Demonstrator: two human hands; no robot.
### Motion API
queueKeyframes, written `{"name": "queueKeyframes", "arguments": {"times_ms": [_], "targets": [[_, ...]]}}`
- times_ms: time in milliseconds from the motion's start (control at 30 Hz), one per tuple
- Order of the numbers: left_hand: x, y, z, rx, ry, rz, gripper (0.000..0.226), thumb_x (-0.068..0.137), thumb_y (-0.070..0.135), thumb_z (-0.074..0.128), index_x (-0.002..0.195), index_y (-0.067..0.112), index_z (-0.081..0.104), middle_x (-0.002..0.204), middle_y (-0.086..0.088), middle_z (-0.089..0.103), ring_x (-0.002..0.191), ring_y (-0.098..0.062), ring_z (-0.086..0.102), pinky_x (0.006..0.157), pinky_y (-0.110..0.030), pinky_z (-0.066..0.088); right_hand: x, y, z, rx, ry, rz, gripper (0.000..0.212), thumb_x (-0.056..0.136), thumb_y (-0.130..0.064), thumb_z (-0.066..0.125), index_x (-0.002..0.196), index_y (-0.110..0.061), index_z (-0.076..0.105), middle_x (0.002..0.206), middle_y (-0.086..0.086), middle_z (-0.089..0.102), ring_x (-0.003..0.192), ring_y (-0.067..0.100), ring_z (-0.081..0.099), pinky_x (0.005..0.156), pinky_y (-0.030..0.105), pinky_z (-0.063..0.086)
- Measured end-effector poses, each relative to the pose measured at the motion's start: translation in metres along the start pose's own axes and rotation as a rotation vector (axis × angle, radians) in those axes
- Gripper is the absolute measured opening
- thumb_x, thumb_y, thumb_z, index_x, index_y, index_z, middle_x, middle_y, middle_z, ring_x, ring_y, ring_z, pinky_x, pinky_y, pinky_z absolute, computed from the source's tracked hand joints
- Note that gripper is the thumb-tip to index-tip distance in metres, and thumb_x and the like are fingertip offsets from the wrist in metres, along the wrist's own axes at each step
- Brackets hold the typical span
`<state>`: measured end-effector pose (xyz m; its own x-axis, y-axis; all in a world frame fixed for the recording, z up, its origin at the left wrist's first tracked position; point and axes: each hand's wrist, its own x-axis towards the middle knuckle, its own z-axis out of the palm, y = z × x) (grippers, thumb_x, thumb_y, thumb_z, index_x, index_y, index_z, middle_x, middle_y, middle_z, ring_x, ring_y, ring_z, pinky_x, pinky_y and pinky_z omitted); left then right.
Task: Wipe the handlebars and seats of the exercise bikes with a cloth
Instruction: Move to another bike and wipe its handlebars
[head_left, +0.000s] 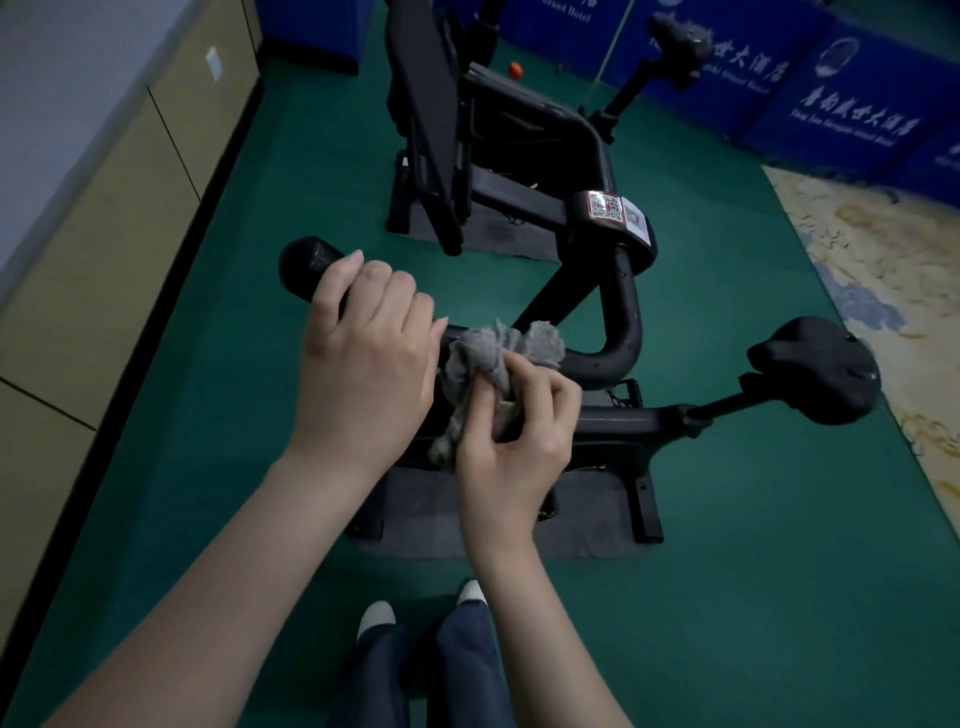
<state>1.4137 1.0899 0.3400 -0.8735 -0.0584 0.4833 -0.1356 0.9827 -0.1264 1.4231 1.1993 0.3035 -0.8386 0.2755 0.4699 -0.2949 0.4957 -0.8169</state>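
A black exercise bike stands in front of me. Its handlebar (306, 265) reaches to the left and its black seat (821, 364) sits at the right. My left hand (369, 353) grips the handlebar near its rounded end. My right hand (514, 436) holds a crumpled grey cloth (493, 358), which lies against the bar right beside my left hand. Farther back stands a second black bike (467, 130) with its own seat (680, 36) at the top right.
Green carpet (753, 519) covers the floor. Beige cabinets (78, 260) line the left wall. Blue printed panels (857, 93) stand along the back right, and a patterned rug (883, 260) lies at the right. My feet in white shoes (376, 618) are just below the bike's base.
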Motion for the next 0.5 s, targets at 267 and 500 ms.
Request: {"name": "queueKeyframes", "arguments": {"times_ms": [267, 500], "targets": [[-0.001, -0.004, 0.001, 0.009, -0.012, 0.033, 0.036, 0.102, 0.029, 0.029, 0.097, 0.012, 0.059, 0.097, -0.004, 0.059, 0.108, -0.026, 0.051, 0.11, -0.033, 0.01, -0.031, 0.012, -0.03, 0.262, -0.212, 0.663, 0.038, 0.078, -0.018, 0.077, 0.109, -0.035, 0.063, 0.118, -0.005, 0.064, 0.11, 0.005, 0.06, 0.098, 0.03, 0.048], [0.0, -0.007, -0.001, 0.01, -0.015, 0.053, 0.035, 0.102, 0.029, 0.03, 0.099, 0.012, 0.061, 0.1, -0.004, 0.061, 0.108, -0.026, 0.053, 0.11, -0.034, 0.012, -0.011, 0.006, 0.002, 0.468, -0.294, 0.772, 0.021, 0.091, -0.012, 0.06, 0.07, -0.015, 0.058, 0.063, -0.004, 0.054, 0.063, 0.01, 0.049, 0.064, 0.032, 0.043]]}}
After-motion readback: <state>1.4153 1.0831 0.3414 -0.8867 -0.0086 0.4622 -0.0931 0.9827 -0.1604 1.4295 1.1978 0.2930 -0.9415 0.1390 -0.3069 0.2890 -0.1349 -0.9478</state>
